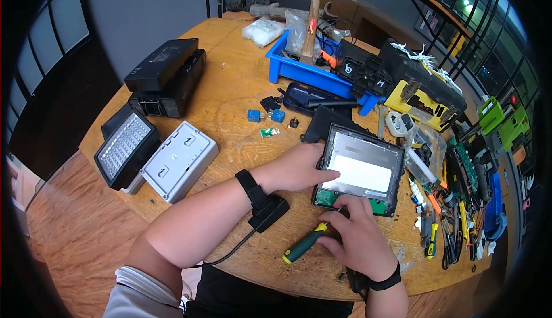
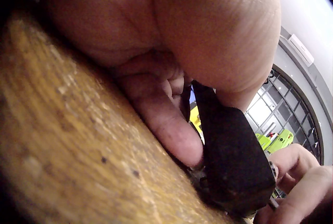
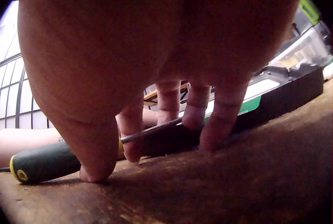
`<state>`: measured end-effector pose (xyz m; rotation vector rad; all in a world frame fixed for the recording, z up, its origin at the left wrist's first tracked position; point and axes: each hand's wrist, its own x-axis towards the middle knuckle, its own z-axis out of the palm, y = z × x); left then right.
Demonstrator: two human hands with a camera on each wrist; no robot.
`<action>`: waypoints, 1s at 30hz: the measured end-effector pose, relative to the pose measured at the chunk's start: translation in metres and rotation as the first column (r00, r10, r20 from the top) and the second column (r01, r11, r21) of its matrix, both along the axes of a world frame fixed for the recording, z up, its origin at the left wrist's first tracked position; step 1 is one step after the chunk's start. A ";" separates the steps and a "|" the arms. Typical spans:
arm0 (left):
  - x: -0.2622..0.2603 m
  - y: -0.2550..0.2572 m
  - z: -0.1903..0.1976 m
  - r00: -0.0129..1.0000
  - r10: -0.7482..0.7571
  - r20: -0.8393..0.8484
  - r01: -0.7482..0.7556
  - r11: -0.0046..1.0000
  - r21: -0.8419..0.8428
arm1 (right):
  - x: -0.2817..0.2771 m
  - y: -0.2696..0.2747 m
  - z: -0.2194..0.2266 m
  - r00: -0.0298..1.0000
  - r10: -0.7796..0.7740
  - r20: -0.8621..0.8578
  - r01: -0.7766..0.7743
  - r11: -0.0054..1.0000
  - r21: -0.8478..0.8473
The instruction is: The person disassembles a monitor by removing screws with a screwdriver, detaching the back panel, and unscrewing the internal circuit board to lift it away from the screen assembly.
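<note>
A rectangular black-framed device (image 1: 362, 171) with a silver metal plate and green circuit board strips lies on the wooden table. The left hand (image 1: 299, 167) grips its left edge, thumb over the plate; in the left wrist view its fingers (image 2: 171, 125) curl beside the black casing (image 2: 234, 156). At the near edge, the right hand (image 1: 359, 237) holds a green and yellow screwdriver (image 1: 305, 245) between thumb and fingers. The right wrist view shows the screwdriver's handle (image 3: 47, 161) low over the table and its metal shaft running past the fingers (image 3: 195, 109) to the device's edge.
A blue bin (image 1: 313, 76) with a hammer stands at the back. Small blue parts (image 1: 277, 115) and a small green board (image 1: 269, 132) lie left of the device. White casing (image 1: 181, 160) and black boxes (image 1: 164, 76) occupy the left; many tools (image 1: 454, 226) crowd the right.
</note>
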<state>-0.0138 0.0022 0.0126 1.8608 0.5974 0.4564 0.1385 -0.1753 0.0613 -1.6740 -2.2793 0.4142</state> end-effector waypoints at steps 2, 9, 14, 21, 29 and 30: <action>0.000 0.000 0.000 1.000 -0.006 -0.007 0.006 1.000 0.002 | 0.000 0.000 0.000 1.000 -0.003 -0.006 0.003 1.000 -0.009; 0.000 -0.002 0.002 1.000 0.007 0.016 -0.007 1.000 -0.022 | 0.000 0.000 -0.001 1.000 -0.005 -0.023 0.005 1.000 -0.006; 0.000 -0.001 0.001 1.000 0.010 -0.001 -0.010 1.000 -0.021 | 0.000 0.000 -0.002 1.000 -0.017 -0.025 0.017 1.000 0.000; 0.000 -0.002 0.003 1.000 0.003 0.006 -0.003 1.000 -0.031 | -0.001 0.000 0.001 1.000 -0.003 -0.014 0.003 1.000 0.004; 0.000 -0.002 0.001 0.999 0.003 0.051 -0.002 1.000 -0.013 | 0.000 0.001 0.001 1.000 0.002 -0.005 -0.002 1.000 0.008; -0.001 -0.002 0.002 0.999 0.001 0.040 -0.001 1.000 -0.005 | 0.000 0.001 0.001 1.000 0.001 -0.003 -0.001 1.000 0.005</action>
